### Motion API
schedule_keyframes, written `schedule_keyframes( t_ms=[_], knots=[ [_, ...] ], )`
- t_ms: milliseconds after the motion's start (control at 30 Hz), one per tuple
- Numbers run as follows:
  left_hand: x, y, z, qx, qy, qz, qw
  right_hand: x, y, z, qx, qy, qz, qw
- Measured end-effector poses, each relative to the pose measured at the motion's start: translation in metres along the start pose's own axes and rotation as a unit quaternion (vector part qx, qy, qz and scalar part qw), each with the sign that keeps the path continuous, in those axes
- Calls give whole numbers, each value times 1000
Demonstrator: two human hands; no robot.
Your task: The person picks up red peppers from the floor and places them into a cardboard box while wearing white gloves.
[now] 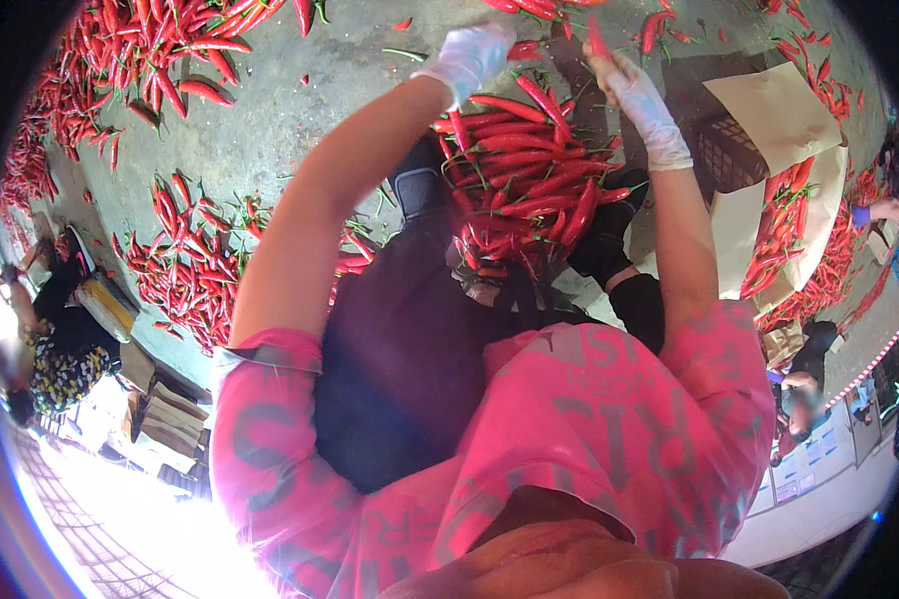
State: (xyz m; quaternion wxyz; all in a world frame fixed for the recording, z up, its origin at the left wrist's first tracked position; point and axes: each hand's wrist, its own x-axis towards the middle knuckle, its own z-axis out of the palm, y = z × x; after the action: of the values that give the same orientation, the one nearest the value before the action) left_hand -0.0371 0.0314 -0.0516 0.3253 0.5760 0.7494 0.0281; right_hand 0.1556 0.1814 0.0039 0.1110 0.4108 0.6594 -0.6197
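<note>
My right hand (629,86), in a thin pale glove with the fingertips bare, grips a red chili pepper (597,36) that is blurred. My left hand (473,58), gloved the same way, is over the concrete floor; red chilies (526,51) show just beyond its fingers. Motion blur hides whether it holds one. Below both hands, a heap of long red chilies with green stems (528,176) lies between my dark shoes (417,191). Most are stacked crosswise in one pile.
Loose chilies (187,254) lie left, with a larger heap (150,45) at upper left. To the right, a paper-lined crate (727,153) stands near a paper-lined container of chilies (783,224). People sit at far left (67,352) and far right (805,389).
</note>
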Motion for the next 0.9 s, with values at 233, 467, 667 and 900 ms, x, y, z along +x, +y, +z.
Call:
schedule_keyframes(
  t_ms=[233,467,667,900],
  knots=[
    [-18,-11,19,97,42,184,977,59,-31,35,-384,249,-302,837],
    [-51,12,12,-22,77,335,939,111,-30,34,-371,176,-198,890],
    [-26,27,38,-268,238,304,883,97,-23,-2,-83,95,-94,988],
    [26,-55,1,206,281,248,904,85,-81,33,-65,216,-220,949]
  ],
)
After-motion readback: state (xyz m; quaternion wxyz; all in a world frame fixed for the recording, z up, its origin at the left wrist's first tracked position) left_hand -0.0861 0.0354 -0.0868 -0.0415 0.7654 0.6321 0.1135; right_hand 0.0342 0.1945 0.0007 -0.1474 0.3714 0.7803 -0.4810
